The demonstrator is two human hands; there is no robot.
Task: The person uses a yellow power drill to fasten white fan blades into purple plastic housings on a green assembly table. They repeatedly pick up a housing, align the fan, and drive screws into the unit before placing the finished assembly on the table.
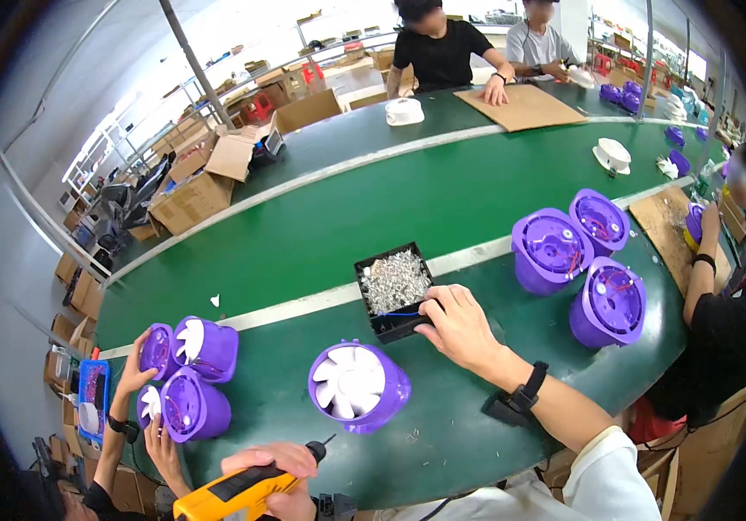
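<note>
On the green conveyor table, the right hand rested with fingers curled together at the near edge of a black tray of silver screws, fingertips touching its rim. Near the lower edge, the left hand was clamped around a yellow electric screwdriver, its bit pointing toward a purple fan housing with white blades lying just beyond it. Three purple housings stood to the right of the tray; another person's hands held three more at far left.

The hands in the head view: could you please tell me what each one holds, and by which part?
The left hand grips the yellow electric screwdriver around its body. The right hand holds nothing; its fingertips rest at the edge of the black screw tray.
</note>
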